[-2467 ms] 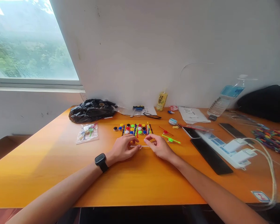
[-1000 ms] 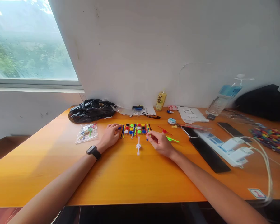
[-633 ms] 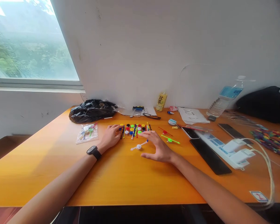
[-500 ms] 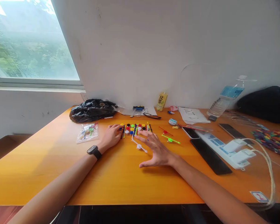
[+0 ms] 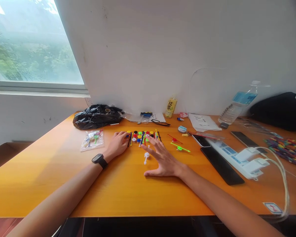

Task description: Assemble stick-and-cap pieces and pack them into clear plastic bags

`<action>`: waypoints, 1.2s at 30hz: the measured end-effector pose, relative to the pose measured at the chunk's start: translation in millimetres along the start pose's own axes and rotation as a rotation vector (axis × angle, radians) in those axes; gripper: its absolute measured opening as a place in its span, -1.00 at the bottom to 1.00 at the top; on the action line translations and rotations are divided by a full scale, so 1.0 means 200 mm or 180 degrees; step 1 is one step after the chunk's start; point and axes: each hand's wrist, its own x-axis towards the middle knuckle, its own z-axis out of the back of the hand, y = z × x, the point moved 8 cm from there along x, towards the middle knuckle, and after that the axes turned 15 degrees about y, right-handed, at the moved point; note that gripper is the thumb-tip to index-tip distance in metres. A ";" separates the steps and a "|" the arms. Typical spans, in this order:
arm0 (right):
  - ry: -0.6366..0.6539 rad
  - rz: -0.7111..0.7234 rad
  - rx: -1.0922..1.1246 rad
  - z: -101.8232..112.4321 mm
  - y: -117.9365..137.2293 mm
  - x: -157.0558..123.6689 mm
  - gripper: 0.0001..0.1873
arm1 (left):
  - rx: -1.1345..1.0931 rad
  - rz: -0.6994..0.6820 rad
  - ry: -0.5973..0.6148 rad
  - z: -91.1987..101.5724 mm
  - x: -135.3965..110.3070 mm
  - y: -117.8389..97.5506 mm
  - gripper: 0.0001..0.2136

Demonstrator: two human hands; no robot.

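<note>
A white arrow spinner (image 5: 146,155) lies on the table, its arrowhead toward me. My right hand (image 5: 164,161) is right beside it, fingers spread and thumb apart, with nothing held; whether a fingertip touches it I cannot tell. My left hand (image 5: 117,144) rests on the table at the left end of a cluster of small coloured round pieces (image 5: 139,136), fingers stretched forward against its edge. Coloured arrow sticks (image 5: 143,138) stand in bundles among those pieces. To the right lie a green arrow spinner (image 5: 180,148) and a red one (image 5: 174,140).
A clear bag of spinner parts (image 5: 92,141) and a black plastic bag (image 5: 98,117) lie left. On the right are phones (image 5: 220,166), a power strip with chargers (image 5: 234,159), a tilted water bottle (image 5: 238,104) and colourful braided cord (image 5: 286,150). A yellow drink bottle (image 5: 171,108) stands by the wall.
The white spinner's arrow has turned clockwise, from pointing to the lower right to pointing toward me. My right hand has shifted slightly left; my left hand stays in place.
</note>
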 end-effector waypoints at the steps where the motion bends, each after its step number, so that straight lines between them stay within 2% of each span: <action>1: 0.0061 0.0030 0.0099 -0.01 0.00 0.00 -0.13 | 0.0008 -0.0005 -0.0003 0.00 0.00 0.00 -0.64; 3: 0.0191 0.0144 0.0321 -0.03 0.01 0.01 -0.48 | 0.0026 -0.0012 -0.0018 -0.01 0.00 0.01 -0.64; 4: 0.0231 0.0216 0.0419 -0.04 0.01 0.02 -0.54 | 0.0028 -0.0009 -0.0024 -0.01 0.00 0.01 -0.64; 10: 0.0074 0.0375 0.0535 -0.04 0.03 0.01 -0.58 | 0.0003 0.0007 -0.0037 -0.01 0.00 0.01 -0.65; 14: -0.0278 0.0345 0.0423 0.04 0.02 -0.01 -0.54 | -0.0046 -0.0041 -0.0041 0.00 0.01 0.01 -0.65; 16: -0.0640 0.0164 0.0263 0.11 -0.01 -0.03 -0.54 | -0.0083 -0.0066 -0.0037 0.00 0.01 0.01 -0.64; 19: -0.1201 -0.0344 -0.0062 0.24 -0.11 -0.08 -0.54 | -0.0098 -0.0074 -0.0018 0.00 0.01 0.01 -0.64; 22: -0.1503 -0.0934 -0.0416 0.32 -0.25 -0.15 -0.53 | -0.0053 -0.0071 -0.0005 -0.01 0.01 0.02 -0.63; 24: -0.1360 -0.1356 -0.0597 0.31 -0.35 -0.18 -0.50 | -0.0010 -0.0071 -0.0014 -0.01 0.01 0.02 -0.63; 27: -0.0436 -0.1916 -0.0599 0.18 -0.50 -0.20 -0.46 | -0.0029 -0.0109 -0.0043 0.00 0.01 0.02 -0.65; 30: 0.0303 -0.2297 -0.0585 0.07 -0.57 -0.22 -0.42 | -0.0127 -0.0122 -0.0077 0.01 0.01 0.01 -0.67; 36: 0.0614 -0.2794 -0.0672 0.07 -0.57 -0.23 -0.39 | -0.0463 0.0107 -0.0251 0.01 0.01 0.06 -0.58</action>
